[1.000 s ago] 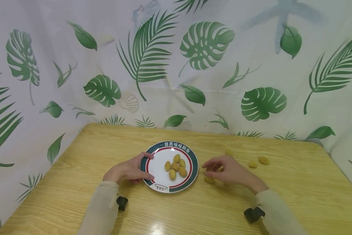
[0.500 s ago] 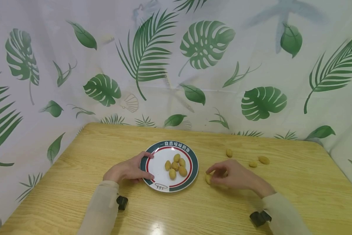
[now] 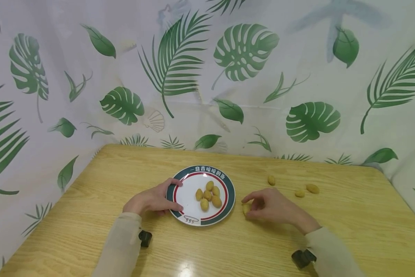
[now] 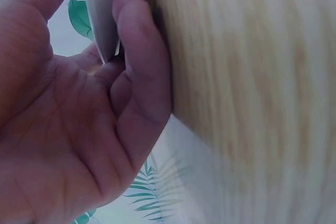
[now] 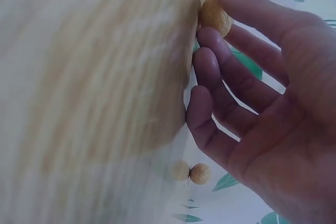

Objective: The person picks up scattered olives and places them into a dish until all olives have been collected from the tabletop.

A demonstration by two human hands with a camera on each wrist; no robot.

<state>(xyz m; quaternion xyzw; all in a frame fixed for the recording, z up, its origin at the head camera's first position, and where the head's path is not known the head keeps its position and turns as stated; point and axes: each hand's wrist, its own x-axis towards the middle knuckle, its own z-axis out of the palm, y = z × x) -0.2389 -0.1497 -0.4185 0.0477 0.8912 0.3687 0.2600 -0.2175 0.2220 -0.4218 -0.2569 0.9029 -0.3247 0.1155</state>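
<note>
My left hand (image 3: 151, 201) grips the left side of a white plate (image 3: 186, 196) with a dark green rim and a red ring. Its thumb lies over the rim, and in the left wrist view curled fingers (image 4: 142, 51) reach under the plate's edge (image 4: 101, 14). Several small yellow oval fruits (image 3: 207, 195) lie grouped on the plate's right half. Just right of the plate, my right hand (image 3: 275, 207) pinches another yellow fruit (image 3: 246, 209) at the table top. In the right wrist view this wrinkled fruit (image 5: 214, 17) sits between thumb and fingers.
Three more yellow fruits lie behind and right of my right hand: one farther back (image 3: 271, 180), and a pair made of a smaller fruit (image 3: 299, 194) and a larger fruit (image 3: 312, 188). A leaf-printed cloth (image 3: 190, 127) hangs behind the wooden table (image 3: 131, 161).
My right hand has come down and slightly right onto the near fruit, its fingers closing around it. The fruit behind that hand is now uncovered. The left hand and plate stay put.
</note>
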